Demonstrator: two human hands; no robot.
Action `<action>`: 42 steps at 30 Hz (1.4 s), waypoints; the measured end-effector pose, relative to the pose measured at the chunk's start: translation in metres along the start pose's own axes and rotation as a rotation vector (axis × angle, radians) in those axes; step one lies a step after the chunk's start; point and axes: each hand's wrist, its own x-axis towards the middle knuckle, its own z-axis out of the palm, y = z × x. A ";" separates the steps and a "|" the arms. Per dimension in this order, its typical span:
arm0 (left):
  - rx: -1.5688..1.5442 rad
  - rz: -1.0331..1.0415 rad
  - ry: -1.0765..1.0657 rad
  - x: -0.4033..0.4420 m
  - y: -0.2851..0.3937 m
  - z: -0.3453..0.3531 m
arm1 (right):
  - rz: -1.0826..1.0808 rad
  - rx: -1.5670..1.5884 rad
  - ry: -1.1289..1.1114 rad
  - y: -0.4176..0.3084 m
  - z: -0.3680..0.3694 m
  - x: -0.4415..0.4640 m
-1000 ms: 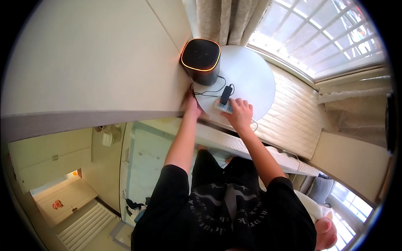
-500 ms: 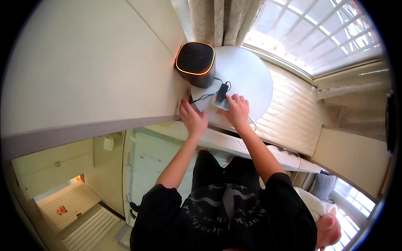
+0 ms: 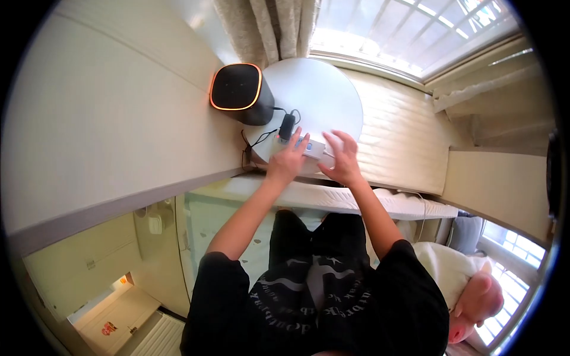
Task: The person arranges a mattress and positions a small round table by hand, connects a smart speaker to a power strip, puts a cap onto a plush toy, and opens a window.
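A white power strip point(image 3: 313, 147) lies near the front edge of the round white table point(image 3: 320, 89). Plugged into its left end is a black adapter point(image 3: 287, 127), whose thin cable leads to a black speaker point(image 3: 243, 95) with a glowing orange rim. My left hand point(image 3: 287, 160) rests on the strip beside the adapter, fingers apart. At the strip's right end, my right hand point(image 3: 342, 157) is held with thumb and fingers spread around the white cord, and no grip on it is visible. A loop of black cable point(image 3: 256, 141) lies left of my left hand.
A cream padded mat point(image 3: 404, 130) stretches right of the table beneath the barred window. Curtains point(image 3: 267, 29) hang behind the speaker, and a pale cabinet panel point(image 3: 119, 113) stands at the left. Another person point(image 3: 475, 302) is at the lower right.
My left hand has moved from the black cable at the table's left edge onto the power strip. My right hand has shifted to the strip's right end. The view has turned somewhat.
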 end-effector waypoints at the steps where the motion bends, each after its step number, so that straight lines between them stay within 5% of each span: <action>1: 0.043 -0.002 -0.041 0.003 0.002 0.001 | 0.081 0.032 0.042 0.022 0.001 -0.026; 3: 0.047 -0.024 -0.136 0.007 0.000 0.005 | 0.225 0.105 0.086 0.068 0.003 -0.076; 7: 0.059 -0.063 -0.228 0.016 0.003 0.005 | 0.652 0.184 -0.481 0.100 -0.012 -0.123; 10: 0.034 -0.097 -0.176 0.022 0.010 0.007 | 0.463 0.271 -0.436 0.121 0.022 -0.141; 15: 0.007 -0.154 0.020 0.028 0.018 0.016 | 0.781 0.538 -0.400 0.124 0.043 -0.107; 19: -0.008 -0.200 0.115 0.038 0.014 0.012 | 0.569 0.482 0.219 0.125 0.031 -0.072; 22: 0.030 -0.210 0.118 0.041 0.018 0.015 | 0.600 0.419 0.311 0.131 0.016 -0.039; 25: 0.096 -0.213 0.049 0.041 0.015 0.016 | 0.572 0.264 0.233 0.154 0.030 -0.039; 29: 0.186 -0.212 -0.045 0.038 0.013 0.016 | 0.664 0.433 -0.013 0.172 0.050 -0.072; 32: 0.185 -0.206 -0.064 0.039 0.013 0.020 | 0.714 0.728 0.029 0.165 0.049 -0.093; 37: 0.192 -0.208 -0.077 0.045 0.023 0.011 | 0.718 0.507 -0.038 0.173 -0.008 -0.131; 42: 0.199 -0.223 -0.104 0.054 0.040 0.006 | 0.785 -0.155 0.254 0.251 -0.057 -0.251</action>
